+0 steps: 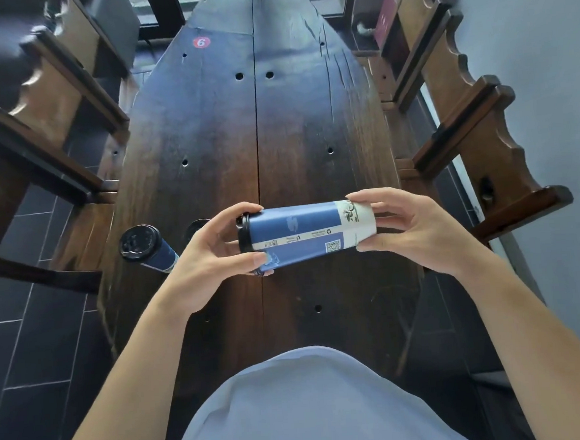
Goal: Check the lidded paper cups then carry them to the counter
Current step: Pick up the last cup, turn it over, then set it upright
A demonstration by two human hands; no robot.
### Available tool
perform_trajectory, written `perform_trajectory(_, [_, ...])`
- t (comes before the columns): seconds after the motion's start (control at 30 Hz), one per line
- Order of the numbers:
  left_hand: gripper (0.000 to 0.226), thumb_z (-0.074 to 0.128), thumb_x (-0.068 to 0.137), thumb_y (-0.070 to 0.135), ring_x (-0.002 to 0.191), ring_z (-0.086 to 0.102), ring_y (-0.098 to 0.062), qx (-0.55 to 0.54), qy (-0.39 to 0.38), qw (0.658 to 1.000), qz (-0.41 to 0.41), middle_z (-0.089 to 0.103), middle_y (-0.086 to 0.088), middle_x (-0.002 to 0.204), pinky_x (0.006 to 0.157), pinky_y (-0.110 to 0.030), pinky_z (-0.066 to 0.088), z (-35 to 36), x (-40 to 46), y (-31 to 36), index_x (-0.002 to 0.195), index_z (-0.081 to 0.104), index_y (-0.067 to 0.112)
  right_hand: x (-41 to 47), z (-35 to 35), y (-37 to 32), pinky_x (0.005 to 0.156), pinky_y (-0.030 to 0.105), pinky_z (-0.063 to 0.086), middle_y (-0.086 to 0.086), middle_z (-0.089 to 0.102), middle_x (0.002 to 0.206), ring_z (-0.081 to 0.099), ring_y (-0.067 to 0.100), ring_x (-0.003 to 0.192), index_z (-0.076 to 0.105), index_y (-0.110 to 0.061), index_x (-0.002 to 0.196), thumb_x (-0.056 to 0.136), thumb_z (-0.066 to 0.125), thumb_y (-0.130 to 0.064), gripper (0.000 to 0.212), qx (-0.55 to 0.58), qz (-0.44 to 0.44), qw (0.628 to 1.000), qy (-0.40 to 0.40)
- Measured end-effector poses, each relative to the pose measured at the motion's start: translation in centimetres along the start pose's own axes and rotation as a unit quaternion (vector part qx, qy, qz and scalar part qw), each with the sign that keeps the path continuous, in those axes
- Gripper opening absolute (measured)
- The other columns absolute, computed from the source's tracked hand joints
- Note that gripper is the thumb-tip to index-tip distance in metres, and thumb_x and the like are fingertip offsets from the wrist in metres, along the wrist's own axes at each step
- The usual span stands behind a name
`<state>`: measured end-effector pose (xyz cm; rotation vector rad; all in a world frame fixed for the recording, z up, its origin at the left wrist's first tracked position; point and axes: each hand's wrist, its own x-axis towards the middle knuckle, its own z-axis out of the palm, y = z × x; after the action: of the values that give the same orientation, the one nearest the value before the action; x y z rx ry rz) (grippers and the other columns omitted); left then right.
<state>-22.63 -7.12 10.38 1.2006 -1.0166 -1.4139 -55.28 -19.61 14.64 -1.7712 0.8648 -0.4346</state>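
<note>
Blue paper cup [303,229] sideways over dark table [293,133], left hand [212,256] gripping lid end, right hand [416,228] gripping base.

held cup [303,227]: blue and white paper cup with a black lid, lying on its side in the air above the near part of the table, lid end left, white base end right; a QR code and small printed marks face up
standing cup [146,247]: dark blue paper cup with a black lid on, upright on the table's near left edge
third lid [195,226]: black rim showing just right of the standing cup, mostly hidden
</note>
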Motion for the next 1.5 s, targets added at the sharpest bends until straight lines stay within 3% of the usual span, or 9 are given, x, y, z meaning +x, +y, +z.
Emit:
perform_trajectory(0.23, [0.072,0.09,0.079,0.022,0.121,0.067,-0.043,0.02,-0.011,1.0,0.007,0.061,-0.009,0.135,0.086,-0.075,0.057,-1.9,-2.6,1.7,0.145,0.06,0.024,-0.6,2.7,-1.4,0.092,0.028,0.059,-0.015,0.067,0.13,0.056,0.015,0.134,0.06,-0.029,0.139,0.077,0.083,-0.026,0.066,0.039,-0.026,0.999,0.01])
perform_trajectory(0.4, [0.1,0.101,0.067,0.038,0.128,0.066,-0.036,-0.013,-0.009,1.0,-0.005,0.059,-0.001,0.151,0.097,-0.051,0.061,-3.1,-4.0,2.9,0.154,0.052,0.04,-0.6,4.1,-2.0,0.089,0.026,0.06,-0.016,0.069,0.129,0.059,0.016,0.132,0.059,-0.034,0.14,0.079,0.084,-0.03,0.067,0.061,-0.032,0.998,0.012])
perform_trajectory(0.57, [0.087,0.101,0.067,0.032,0.128,0.063,-0.03,0.003,-0.001,1.0,0.028,0.059,-0.002,0.151,0.093,-0.04,0.061,-4.1,-5.1,3.7,0.145,0.062,0.032,-0.1,5.6,-3.0,0.09,0.029,0.061,-0.018,0.068,0.129,0.059,0.014,0.13,0.057,-0.044,0.137,0.082,0.082,-0.033,0.061,0.061,-0.014,0.998,-0.002])
perform_trajectory(0.73, [0.075,0.091,0.072,0.02,0.119,0.066,-0.031,-0.002,0.029,0.999,0.04,0.064,-0.004,0.14,0.088,-0.047,0.063,-5.0,-5.7,4.1,0.141,0.064,0.031,0.2,7.1,-4.6,0.095,0.025,0.057,-0.023,0.063,0.133,0.051,0.005,0.136,0.051,-0.053,0.138,0.078,0.084,-0.039,0.07,0.09,-0.022,0.996,0.006])
perform_trajectory(0.87, [0.076,0.09,0.073,0.022,0.123,0.064,-0.035,-0.003,0.027,0.999,0.043,0.063,-0.004,0.142,0.095,-0.059,0.06,-5.8,-5.8,4.2,0.143,0.062,0.032,0.3,7.9,-5.4,0.093,0.026,0.058,-0.019,0.064,0.13,0.051,0.009,0.136,0.051,-0.038,0.139,0.08,0.081,-0.023,0.067,0.117,-0.036,0.992,0.028])
perform_trajectory(1.0, [0.08,0.091,0.073,0.016,0.134,0.058,-0.036,0.0,-0.002,0.998,0.059,0.057,-0.001,0.153,0.103,-0.053,0.057,-6.3,-6.0,4.3,0.145,0.061,0.031,0.5,8.2,-5.8,0.089,0.024,0.058,-0.021,0.065,0.127,0.054,0.007,0.132,0.053,-0.044,0.135,0.079,0.083,-0.029,0.065,0.108,-0.025,0.993,0.025])
perform_trajectory(1.17, [0.069,0.091,0.072,0.016,0.125,0.062,-0.036,0.011,0.013,0.998,0.06,0.061,-0.004,0.148,0.092,-0.048,0.062,-6.1,-5.7,4.2,0.136,0.067,0.028,0.6,8.5,-5.9,0.094,0.021,0.056,-0.026,0.061,0.13,0.05,0.001,0.135,0.051,-0.056,0.133,0.077,0.082,-0.034,0.068,0.046,-0.015,0.999,0.025])
perform_trajectory(1.43, [0.087,0.093,0.071,0.017,0.138,0.058,-0.032,0.005,0.0,0.998,0.057,0.057,0.001,0.154,0.108,-0.049,0.053,-5.9,-5.3,3.8,0.149,0.058,0.034,0.5,8.5,-5.7,0.09,0.019,0.057,-0.024,0.062,0.127,0.052,0.007,0.134,0.052,-0.044,0.137,0.079,0.08,-0.03,0.066,0.037,-0.037,0.998,0.047])
perform_trajectory(1.5, [0.087,0.093,0.07,0.017,0.136,0.059,-0.033,0.004,0.013,0.999,0.052,0.06,0.002,0.151,0.103,-0.052,0.057,-5.5,-5.0,4.1,0.148,0.059,0.035,0.3,8.0,-5.8,0.089,0.018,0.057,-0.026,0.064,0.122,0.058,0.006,0.127,0.052,-0.045,0.136,0.077,0.081,-0.036,0.066,0.021,-0.033,0.998,0.057])
